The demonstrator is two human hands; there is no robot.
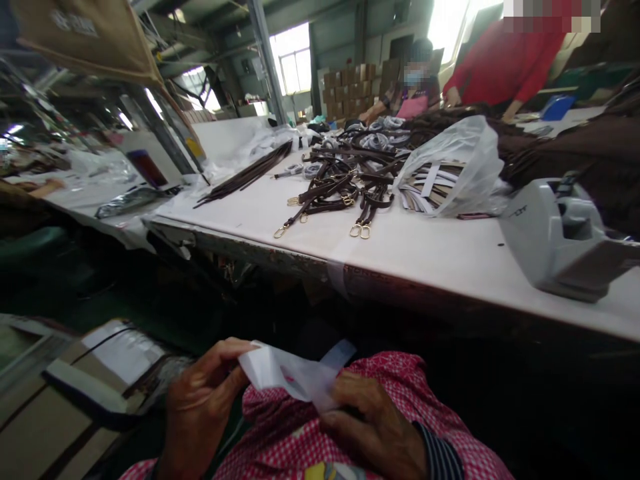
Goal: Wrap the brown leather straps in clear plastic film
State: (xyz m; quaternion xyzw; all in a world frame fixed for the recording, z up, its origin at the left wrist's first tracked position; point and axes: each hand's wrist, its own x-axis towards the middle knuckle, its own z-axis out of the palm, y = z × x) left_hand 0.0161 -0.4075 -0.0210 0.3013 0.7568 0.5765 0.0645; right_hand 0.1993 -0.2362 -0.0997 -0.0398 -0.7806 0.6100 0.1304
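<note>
A translucent white plastic strip, perhaps a small bag (285, 372), is stretched between my two hands above my lap. My left hand (203, 393) pinches its left end between thumb and fingers. At the other end, my right hand (373, 417) is closed on it, with the fingertips curled over the plastic. Part of the strip sticks out beyond the right fingers toward the table. Beneath it lies the red and white checked cloth (390, 373) of my clothing.
Brown straps with gold buckles (345, 183) pile up on the white table (240, 223). A clear bag of strips (445, 173) and a grey tape dispenser (555, 240) stand to the right. Cardboard boxes (45, 413) sit at lower left. Two people work across the table.
</note>
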